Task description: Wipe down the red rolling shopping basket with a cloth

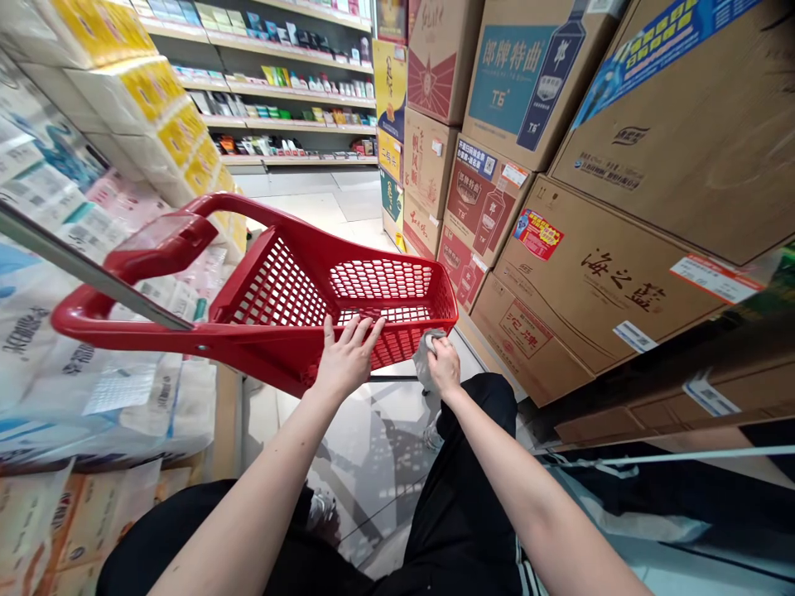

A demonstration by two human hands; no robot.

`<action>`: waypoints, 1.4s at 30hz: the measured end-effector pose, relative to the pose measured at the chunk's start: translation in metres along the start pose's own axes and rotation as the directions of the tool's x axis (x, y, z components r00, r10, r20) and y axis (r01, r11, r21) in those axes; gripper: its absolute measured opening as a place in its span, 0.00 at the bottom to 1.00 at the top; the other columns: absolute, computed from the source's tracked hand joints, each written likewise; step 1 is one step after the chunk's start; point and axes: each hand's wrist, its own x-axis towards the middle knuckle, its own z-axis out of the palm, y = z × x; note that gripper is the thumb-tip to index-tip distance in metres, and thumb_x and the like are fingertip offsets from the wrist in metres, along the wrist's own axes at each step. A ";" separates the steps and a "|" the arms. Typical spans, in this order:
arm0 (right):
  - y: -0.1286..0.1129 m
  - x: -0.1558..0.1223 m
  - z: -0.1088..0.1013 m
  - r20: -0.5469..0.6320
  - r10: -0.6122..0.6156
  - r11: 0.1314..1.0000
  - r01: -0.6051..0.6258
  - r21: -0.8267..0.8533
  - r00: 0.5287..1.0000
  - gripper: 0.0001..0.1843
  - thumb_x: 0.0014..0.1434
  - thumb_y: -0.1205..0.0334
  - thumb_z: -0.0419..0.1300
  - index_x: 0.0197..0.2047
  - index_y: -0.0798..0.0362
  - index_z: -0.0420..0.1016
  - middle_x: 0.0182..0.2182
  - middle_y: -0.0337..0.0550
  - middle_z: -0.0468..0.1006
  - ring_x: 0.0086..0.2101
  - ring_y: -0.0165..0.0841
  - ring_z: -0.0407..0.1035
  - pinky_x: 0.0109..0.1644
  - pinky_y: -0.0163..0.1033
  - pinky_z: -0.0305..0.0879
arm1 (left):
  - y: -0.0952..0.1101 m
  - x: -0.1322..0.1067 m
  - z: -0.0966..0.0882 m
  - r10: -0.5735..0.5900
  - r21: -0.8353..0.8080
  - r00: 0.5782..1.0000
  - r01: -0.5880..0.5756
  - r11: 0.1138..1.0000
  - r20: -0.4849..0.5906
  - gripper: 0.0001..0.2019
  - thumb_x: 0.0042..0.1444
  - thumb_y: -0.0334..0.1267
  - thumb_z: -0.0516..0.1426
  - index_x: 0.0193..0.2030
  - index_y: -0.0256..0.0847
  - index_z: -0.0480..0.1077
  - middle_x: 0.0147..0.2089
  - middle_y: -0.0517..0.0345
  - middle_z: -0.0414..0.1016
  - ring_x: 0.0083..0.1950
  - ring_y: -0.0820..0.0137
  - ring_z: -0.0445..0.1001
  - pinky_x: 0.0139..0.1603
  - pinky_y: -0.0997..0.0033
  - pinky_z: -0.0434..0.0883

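Note:
A red plastic shopping cart (282, 331) stands sideways in front of me, its handle to the left and its narrow end to the right. My left hand (344, 360) lies on the near rim of the basket, fingers spread over the edge. A grey cloth (425, 361) is gripped in my right hand (443, 364), against the outer side of the basket near its right corner. Through the lattice walls I see the inside of the basket and no goods in it. Part of the cloth is hidden by my fingers.
Stacked cardboard cartons (590, 281) rise close on the right. On the left are piled tissue packs (167, 124) and other wrapped packs (99, 364). Shelves of small bottles and boxes (298, 83) stand at the back. A grey metal bar (93, 269) crosses the cart handle.

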 end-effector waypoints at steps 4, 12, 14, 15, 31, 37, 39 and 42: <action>0.009 -0.006 0.000 -0.073 0.093 0.995 -0.095 -0.026 0.993 0.18 0.59 0.66 0.47 0.50 0.52 0.71 0.44 0.48 0.70 0.45 0.36 0.64 0.52 0.38 0.60 | -0.003 -0.001 0.000 0.008 0.000 1.000 -0.008 1.000 0.018 0.34 0.56 0.34 0.47 0.70 0.44 0.41 0.68 0.48 0.55 0.69 0.54 0.50 0.66 0.37 0.29; 0.004 0.004 0.007 -0.030 0.086 0.993 -0.088 -0.079 0.996 0.19 0.58 0.67 0.48 0.52 0.54 0.69 0.50 0.51 0.67 0.48 0.39 0.63 0.54 0.41 0.59 | -0.004 0.000 -0.004 -0.001 -0.015 0.999 0.002 1.000 0.052 0.35 0.55 0.34 0.47 0.70 0.44 0.42 0.68 0.49 0.54 0.69 0.55 0.49 0.67 0.40 0.33; 0.010 -0.005 0.010 -0.011 0.057 0.997 -0.058 -0.058 0.998 0.19 0.58 0.68 0.48 0.52 0.54 0.69 0.50 0.50 0.68 0.48 0.38 0.63 0.54 0.40 0.59 | -0.005 0.000 -0.004 0.000 -0.011 0.998 0.001 1.000 0.056 0.35 0.55 0.34 0.47 0.70 0.44 0.41 0.69 0.50 0.52 0.70 0.56 0.48 0.67 0.40 0.33; 0.013 -0.012 0.012 0.001 0.060 0.997 -0.060 -0.050 0.998 0.19 0.58 0.68 0.48 0.51 0.54 0.70 0.49 0.50 0.69 0.48 0.37 0.64 0.54 0.39 0.59 | -0.005 0.000 -0.005 0.001 -0.009 0.998 -0.001 1.000 0.057 0.35 0.55 0.33 0.47 0.70 0.44 0.41 0.70 0.50 0.50 0.70 0.56 0.48 0.67 0.41 0.34; 0.013 0.000 0.016 0.054 0.090 0.979 -0.079 -0.186 0.994 0.22 0.59 0.68 0.48 0.56 0.57 0.66 0.53 0.55 0.66 0.51 0.41 0.61 0.56 0.44 0.58 | -0.029 -0.014 -0.006 0.025 -0.029 0.999 -0.025 0.999 -0.022 0.37 0.52 0.31 0.51 0.69 0.49 0.46 0.71 0.52 0.45 0.72 0.56 0.42 0.69 0.45 0.37; 0.000 -0.015 0.029 0.041 0.019 0.990 -0.013 -0.137 0.999 0.18 0.58 0.68 0.49 0.50 0.54 0.71 0.48 0.51 0.69 0.50 0.38 0.62 0.54 0.40 0.59 | -0.034 -0.016 -0.013 0.062 -0.015 0.998 -0.062 0.998 0.030 0.38 0.51 0.34 0.53 0.69 0.50 0.47 0.73 0.53 0.37 0.72 0.55 0.39 0.68 0.47 0.39; -0.004 -0.016 0.035 0.006 0.047 0.991 -0.046 -0.126 0.999 0.19 0.58 0.68 0.49 0.52 0.56 0.69 0.49 0.53 0.68 0.50 0.39 0.62 0.54 0.41 0.59 | -0.036 -0.017 -0.015 0.080 -0.008 0.996 -0.080 0.997 0.046 0.37 0.52 0.34 0.52 0.69 0.49 0.46 0.73 0.53 0.38 0.72 0.57 0.40 0.68 0.48 0.39; -0.009 -0.014 0.037 0.014 0.067 0.991 -0.064 -0.121 0.998 0.21 0.58 0.68 0.48 0.55 0.57 0.67 0.52 0.55 0.67 0.52 0.40 0.61 0.55 0.42 0.59 | -0.037 -0.017 -0.016 0.095 0.000 0.994 -0.095 0.995 0.058 0.35 0.54 0.34 0.51 0.69 0.49 0.46 0.72 0.53 0.43 0.72 0.59 0.42 0.69 0.50 0.39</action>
